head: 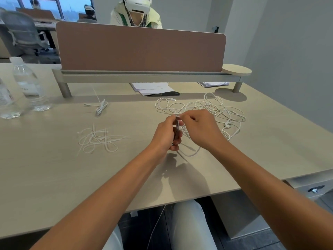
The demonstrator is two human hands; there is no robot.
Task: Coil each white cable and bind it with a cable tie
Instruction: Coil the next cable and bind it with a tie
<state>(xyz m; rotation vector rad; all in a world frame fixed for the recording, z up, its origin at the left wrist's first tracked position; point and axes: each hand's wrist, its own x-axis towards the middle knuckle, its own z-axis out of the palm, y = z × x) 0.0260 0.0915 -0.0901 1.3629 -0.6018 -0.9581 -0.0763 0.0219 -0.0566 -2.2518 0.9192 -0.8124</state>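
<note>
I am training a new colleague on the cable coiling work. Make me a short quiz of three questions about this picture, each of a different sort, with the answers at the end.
1. True or false: one bound cable already lies on the desk, left of the hands.
2. Multiple choice: where is the pile of loose cable ties? A) under the monitor shelf; B) left of the left hand; C) beside the water bottles.
3. Fill in: the right hand pinches the cable near its ____ end, while the tangled cables wait behind it.

Key: 1 true; 2 B; 3 upper.
</note>
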